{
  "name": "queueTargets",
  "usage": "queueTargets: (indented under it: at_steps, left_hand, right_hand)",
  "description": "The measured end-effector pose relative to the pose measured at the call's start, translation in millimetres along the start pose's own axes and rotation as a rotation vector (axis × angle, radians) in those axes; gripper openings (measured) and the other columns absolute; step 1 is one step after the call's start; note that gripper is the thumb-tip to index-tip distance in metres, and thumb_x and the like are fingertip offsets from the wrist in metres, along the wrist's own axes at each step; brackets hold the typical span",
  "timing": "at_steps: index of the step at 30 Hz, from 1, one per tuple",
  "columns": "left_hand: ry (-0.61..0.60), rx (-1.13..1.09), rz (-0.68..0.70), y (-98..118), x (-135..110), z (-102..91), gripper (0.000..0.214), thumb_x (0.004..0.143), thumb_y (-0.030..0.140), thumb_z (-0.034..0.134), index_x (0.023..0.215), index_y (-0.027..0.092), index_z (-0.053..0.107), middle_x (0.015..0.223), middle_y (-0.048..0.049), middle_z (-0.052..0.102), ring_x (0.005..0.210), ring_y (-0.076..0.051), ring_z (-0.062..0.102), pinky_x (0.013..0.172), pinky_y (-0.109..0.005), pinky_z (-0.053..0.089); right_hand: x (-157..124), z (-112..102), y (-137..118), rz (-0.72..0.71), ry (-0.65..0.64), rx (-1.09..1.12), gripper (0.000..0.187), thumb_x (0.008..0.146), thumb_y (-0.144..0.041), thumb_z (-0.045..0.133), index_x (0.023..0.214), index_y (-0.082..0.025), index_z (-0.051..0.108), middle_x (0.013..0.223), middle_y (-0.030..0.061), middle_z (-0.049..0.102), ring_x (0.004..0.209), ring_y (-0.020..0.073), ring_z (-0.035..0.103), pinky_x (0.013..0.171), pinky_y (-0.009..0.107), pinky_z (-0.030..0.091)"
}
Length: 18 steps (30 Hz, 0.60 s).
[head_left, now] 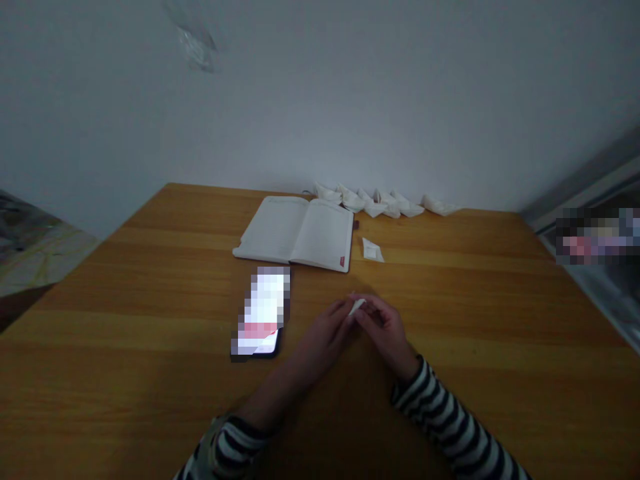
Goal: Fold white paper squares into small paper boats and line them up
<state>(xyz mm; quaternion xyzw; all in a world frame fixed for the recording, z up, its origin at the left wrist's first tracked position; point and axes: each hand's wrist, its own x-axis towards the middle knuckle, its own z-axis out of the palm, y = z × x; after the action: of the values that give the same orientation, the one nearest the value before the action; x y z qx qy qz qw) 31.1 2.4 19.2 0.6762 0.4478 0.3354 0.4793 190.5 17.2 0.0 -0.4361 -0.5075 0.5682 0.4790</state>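
Between the fingertips of both hands is a small folded piece of white paper (357, 307), mostly covered by the fingers. My left hand (331, 328) pinches it from the left, and my right hand (384, 325) pinches it from the right, its thumb near the paper's lower edge. Both hands are close together over the wooden table (475, 313). Beyond them lies another small folded paper piece (373, 251), flat on the tabletop. Farther back, several folded white paper boats (370, 202) stand in a row by the wall.
An open notebook (320, 233) with blank-looking pages lies behind my hands, to the left. Nearer, a phone (265, 310) with a lit, blurred-out screen rests left of my left hand. The pale wall (350, 93) borders the table's far edge.
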Motion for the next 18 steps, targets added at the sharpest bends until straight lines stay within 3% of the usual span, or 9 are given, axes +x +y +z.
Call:
queueTargets:
  at_steps: [7, 12, 15, 18]
  left_hand:
    - [-0.014, -0.124, 0.063, -5.2, 1.5, 1.6, 0.035, 0.100, 0.028, 0.046, 0.130, 0.024, 0.062, 0.138, -0.0082, 0.061, 0.127, -0.023, 0.056, 0.112, -0.039, 0.040]
    - [0.048, -0.249, -0.040, -10.3, 0.7, 5.4, 0.039, 0.098, 0.032, 0.047, 0.135, 0.024, 0.058, 0.137, -0.0076, 0.062, 0.124, -0.025, 0.059, 0.107, -0.043, 0.046]
    - [0.067, -0.188, -0.058, -15.2, -0.5, 6.9, 0.043, 0.098, 0.030, 0.046, 0.139, 0.022, 0.054, 0.141, -0.0081, 0.059, 0.127, -0.025, 0.057, 0.111, -0.045, 0.042]
    - [0.086, -0.082, -0.043, -15.2, -1.8, 7.2, 0.045, 0.098, 0.027, 0.045, 0.141, 0.021, 0.051, 0.140, -0.0094, 0.060, 0.126, -0.024, 0.058, 0.110, -0.043, 0.043]
  right_hand:
    - [-1.9, -1.6, 7.5, 0.017, 0.033, -0.027, 0.033, 0.084, -0.043, 0.070, 0.110, -0.022, 0.072, 0.098, 0.0068, 0.077, 0.091, 0.0211, 0.072, 0.083, 0.035, 0.059]
    - [-1.1, -3.4, 11.0, 0.012, 0.022, -0.044, 0.036, 0.086, -0.041, 0.067, 0.117, -0.023, 0.071, 0.111, 0.0073, 0.075, 0.098, 0.0224, 0.071, 0.092, 0.039, 0.057]
    - [-2.1, -4.3, 11.7, -0.045, 0.027, -0.161, 0.037, 0.089, -0.038, 0.064, 0.122, -0.023, 0.069, 0.110, 0.0084, 0.075, 0.098, 0.0236, 0.070, 0.091, 0.040, 0.057]
    - [-6.1, -3.0, 10.3, -0.191, 0.034, -0.386, 0.042, 0.087, -0.029, 0.064, 0.129, -0.024, 0.065, 0.119, 0.0098, 0.072, 0.107, 0.0262, 0.067, 0.096, 0.043, 0.055]
